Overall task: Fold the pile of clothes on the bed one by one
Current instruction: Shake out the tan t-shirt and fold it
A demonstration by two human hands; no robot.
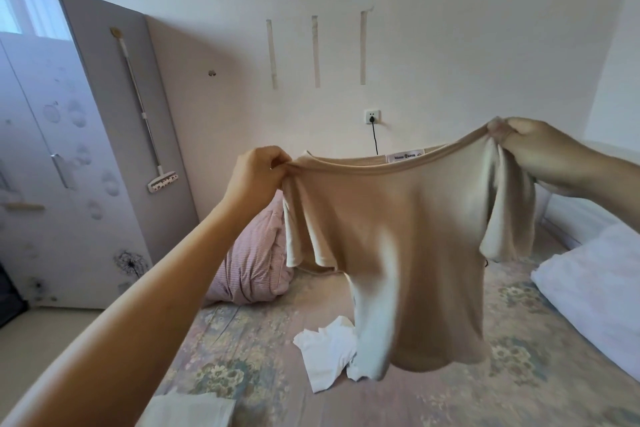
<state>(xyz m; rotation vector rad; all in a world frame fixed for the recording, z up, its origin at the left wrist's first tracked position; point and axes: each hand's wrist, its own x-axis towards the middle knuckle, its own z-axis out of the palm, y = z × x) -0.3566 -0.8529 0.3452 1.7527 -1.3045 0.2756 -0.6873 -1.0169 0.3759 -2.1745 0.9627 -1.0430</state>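
Left hand (258,172) and right hand (530,146) each pinch a shoulder of the beige shirt (408,253), hanging spread above the bed (519,392); white garment (325,354) lies crumpled beneath.

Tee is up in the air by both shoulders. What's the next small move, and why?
Probably lower the beige tee flat onto the bed, a bit to the right. The left hand and right hand pinch its shoulders, so it hangs spread and clear of the sheet. A crumpled white garment lies under its hem; landing on it would bunch the fold.
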